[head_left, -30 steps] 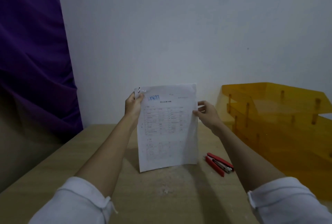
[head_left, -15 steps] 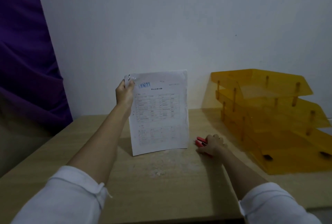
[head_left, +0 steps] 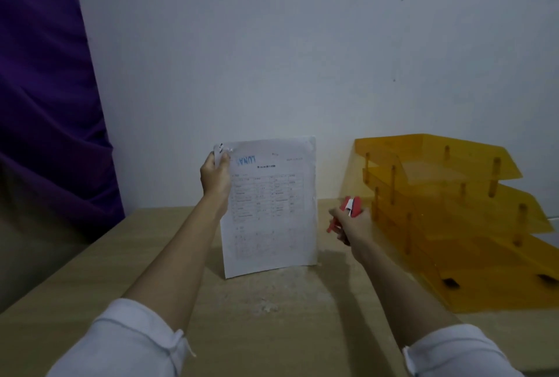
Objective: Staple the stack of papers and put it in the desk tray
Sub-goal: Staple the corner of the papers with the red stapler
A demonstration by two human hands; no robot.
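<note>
Papers [head_left: 269, 210]: light, floppy; my left hand [head_left: 215, 178] pinches the 10 o'clock corner.
Stapler [head_left: 348, 213]: rigid; my right hand [head_left: 352, 224] wraps it.

Purple curtain [head_left: 45, 104] hangs left; white wall [head_left: 272, 44] behind; wooden desk [head_left: 272, 316] below.

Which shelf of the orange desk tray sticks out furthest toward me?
The bottom tier of the orange desk tray. The three shelves are stepped: the top one sits furthest back by the wall, and each lower one reaches nearer to you.
</note>
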